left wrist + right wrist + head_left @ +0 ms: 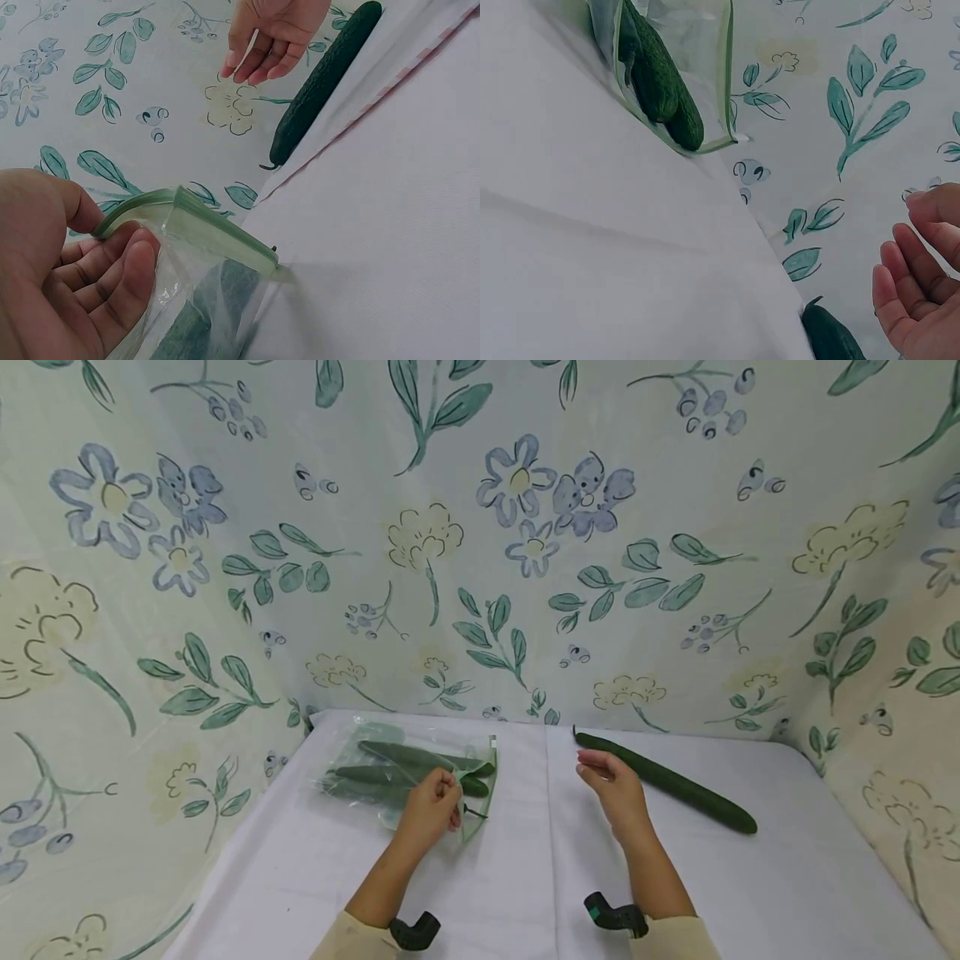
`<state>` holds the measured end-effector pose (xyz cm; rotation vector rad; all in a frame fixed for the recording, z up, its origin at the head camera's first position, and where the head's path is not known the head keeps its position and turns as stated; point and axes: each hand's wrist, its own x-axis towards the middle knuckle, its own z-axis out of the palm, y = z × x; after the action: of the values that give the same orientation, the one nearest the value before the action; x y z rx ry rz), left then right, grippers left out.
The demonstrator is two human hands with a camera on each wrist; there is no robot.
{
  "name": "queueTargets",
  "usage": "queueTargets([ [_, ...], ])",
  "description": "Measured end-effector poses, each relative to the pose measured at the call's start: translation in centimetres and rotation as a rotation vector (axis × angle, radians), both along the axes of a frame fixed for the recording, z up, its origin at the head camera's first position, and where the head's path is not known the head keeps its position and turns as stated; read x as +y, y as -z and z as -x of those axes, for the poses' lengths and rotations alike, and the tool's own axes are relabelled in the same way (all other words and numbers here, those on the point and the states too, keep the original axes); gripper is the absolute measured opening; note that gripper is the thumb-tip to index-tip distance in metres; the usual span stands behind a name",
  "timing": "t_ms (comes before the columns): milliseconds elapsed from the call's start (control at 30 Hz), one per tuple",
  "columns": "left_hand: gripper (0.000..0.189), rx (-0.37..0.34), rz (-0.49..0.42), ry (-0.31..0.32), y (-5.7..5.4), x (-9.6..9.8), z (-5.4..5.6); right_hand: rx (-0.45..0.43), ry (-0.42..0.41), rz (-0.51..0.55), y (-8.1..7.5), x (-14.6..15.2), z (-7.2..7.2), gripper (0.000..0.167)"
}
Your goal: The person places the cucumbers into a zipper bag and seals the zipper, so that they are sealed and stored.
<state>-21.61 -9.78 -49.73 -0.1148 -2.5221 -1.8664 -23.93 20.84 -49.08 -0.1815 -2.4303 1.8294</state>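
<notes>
My left hand (431,806) pinches the green-edged mouth of a clear zip bag (180,214) between thumb and fingers, and the mouth gapes. Several cucumbers (656,82) lie inside the bag, their ends showing at its opening. One more cucumber (678,783) lies alone on the right of the table, slanting away toward the back, its thin stem at the far left end. Beside that stem end hovers my right hand (618,785), fingers loosely bent with nothing between them. In the right wrist view only the stem end of the loose cucumber (829,334) shows.
A white cloth (517,877) covers the table, with a crease running down its middle. Behind and at both sides hangs a floral curtain (517,610). Each wrist wears a black curved mount (415,932).
</notes>
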Motion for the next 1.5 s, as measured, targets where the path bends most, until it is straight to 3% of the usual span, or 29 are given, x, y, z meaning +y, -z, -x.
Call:
queueTargets([
  [300, 0.01, 0.01, 0.001, -0.004, 0.1, -0.1, 0.1, -0.027, 0.061, -0.032, 0.1, 2.8, -0.5, 0.044],
  [633, 0.009, 0.008, -0.005, 0.008, 0.2, -0.2, 0.1, -0.01, 0.144, 0.008, 0.2, 5.8, -0.9, 0.048],
  [1100, 0.008, 0.005, -0.002, 0.003, 0.1, -0.1, 0.0, -0.071, 0.309, -0.068, 0.8, 9.8, -1.3, 0.049],
  [1500, 0.008, 0.015, 0.0, -0.002, 0.3, 0.0, 0.2, -0.126, 0.383, -0.06, 1.0, 13.0, -2.2, 0.054],
])
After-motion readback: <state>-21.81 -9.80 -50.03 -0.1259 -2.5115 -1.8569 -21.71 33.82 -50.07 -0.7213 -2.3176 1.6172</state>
